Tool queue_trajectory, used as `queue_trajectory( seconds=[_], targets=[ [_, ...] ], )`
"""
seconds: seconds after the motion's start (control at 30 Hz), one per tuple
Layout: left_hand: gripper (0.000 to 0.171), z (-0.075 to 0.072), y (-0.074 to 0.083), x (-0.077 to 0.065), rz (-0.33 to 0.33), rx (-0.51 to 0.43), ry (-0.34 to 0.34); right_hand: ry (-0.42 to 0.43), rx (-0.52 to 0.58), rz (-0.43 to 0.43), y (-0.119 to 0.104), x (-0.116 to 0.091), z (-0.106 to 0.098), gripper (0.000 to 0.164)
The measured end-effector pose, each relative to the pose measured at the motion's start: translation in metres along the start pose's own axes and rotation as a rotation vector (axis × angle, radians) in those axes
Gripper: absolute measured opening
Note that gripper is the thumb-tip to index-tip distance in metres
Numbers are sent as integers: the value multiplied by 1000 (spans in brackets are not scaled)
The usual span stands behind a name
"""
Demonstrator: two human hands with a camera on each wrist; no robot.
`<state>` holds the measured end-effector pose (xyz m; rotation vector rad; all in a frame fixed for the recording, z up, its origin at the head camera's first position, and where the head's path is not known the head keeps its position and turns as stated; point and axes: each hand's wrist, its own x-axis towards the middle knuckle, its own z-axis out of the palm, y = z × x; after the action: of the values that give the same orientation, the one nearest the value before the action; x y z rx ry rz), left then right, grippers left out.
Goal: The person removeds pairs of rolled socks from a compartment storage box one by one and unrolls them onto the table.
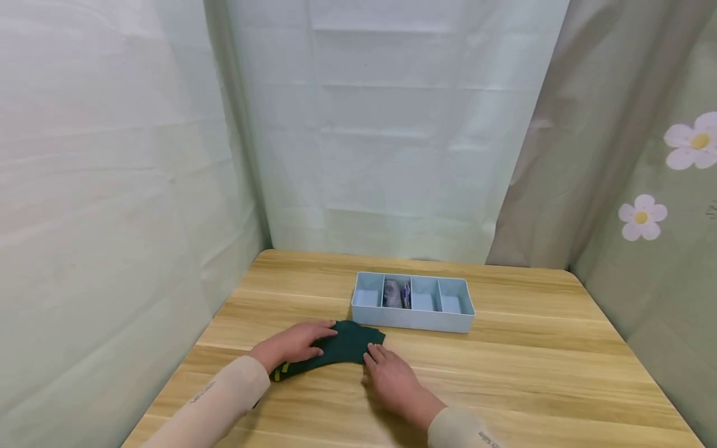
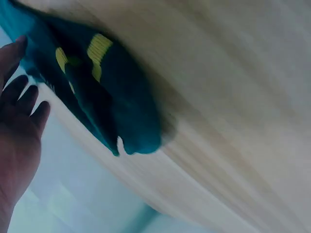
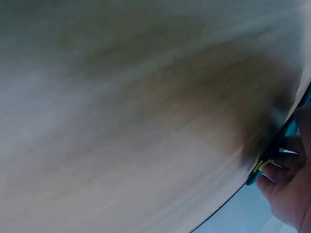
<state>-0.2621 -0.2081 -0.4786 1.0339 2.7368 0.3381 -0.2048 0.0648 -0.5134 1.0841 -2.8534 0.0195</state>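
A pair of dark green socks (image 1: 348, 343) with yellow stripes lies on the table, one layered over the other. Their striped ends (image 2: 129, 111) spread slightly apart in the left wrist view. From the left, my left hand (image 1: 294, 343) reaches over the socks with its fingers extended and thumb apart. My right hand (image 1: 392, 381) rests its fingertips on the right end of the socks, fingers loosely bent. In the right wrist view, that hand (image 3: 286, 194) hides most of the fabric.
Just behind the socks stands a light blue divided box (image 1: 411, 318). Its second compartment from the left holds a greyish rolled item (image 1: 393, 294) and a darker patterned one beside it. Pale curtains (image 1: 381, 155) enclose the wooden table (image 1: 532, 373) at the back and sides.
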Motion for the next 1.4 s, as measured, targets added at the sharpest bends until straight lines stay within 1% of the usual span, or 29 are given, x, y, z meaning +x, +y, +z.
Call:
queue_trajectory(
  seconds=[0.07, 0.17, 0.27, 0.33, 0.53, 0.67, 0.77, 0.87, 0.93, 1.0, 1.07, 1.13, 1.23, 1.3, 1.4],
  targets=[
    [47, 1, -1, 2, -14, -6, -46, -41, 43, 4, 0, 1, 0, 53],
    [49, 3, -6, -2, -31, -4, -73, -93, 101, 1, 3, 4, -3, 59],
    [51, 5, -11, -11, -42, -17, -71, -125, 133, -7, 8, 8, -4, 59],
    [53, 6, -14, -18, -46, -45, -62, -144, 145, -16, 11, 12, -3, 59],
    [57, 7, -17, -36, -59, -95, -20, -176, 148, -43, 15, 23, -5, 56],
    [59, 8, -17, -45, -77, -105, -7, -168, 129, -62, 16, 29, -2, 54],
    [60, 7, -15, -48, -95, -83, -14, -149, 110, -75, 17, 32, 0, 53],
    [56, 2, -11, -45, -104, -20, -18, -137, 78, -61, 15, 36, 0, 53],
    [50, -2, -8, -39, -104, 11, 3, -125, 60, -41, 10, 37, 1, 54],
    [43, -5, -7, -30, -102, 21, 27, -111, 55, -37, 2, 36, 1, 54],
    [39, -7, -8, -21, -108, 5, 35, -104, 56, -59, -11, 36, 1, 56],
    [41, -7, -9, -13, -124, -16, 12, -112, 64, -110, -26, 37, 1, 57],
    [44, -6, -10, -7, -142, -23, -52, -150, 69, -179, -44, 39, 4, 59],
    [45, -5, -11, -7, -139, -21, -77, -166, 74, -198, -49, 41, 6, 59],
    [47, -4, -16, -10, -110, -10, -71, -181, 67, -182, -46, 42, 5, 57]
  ],
)
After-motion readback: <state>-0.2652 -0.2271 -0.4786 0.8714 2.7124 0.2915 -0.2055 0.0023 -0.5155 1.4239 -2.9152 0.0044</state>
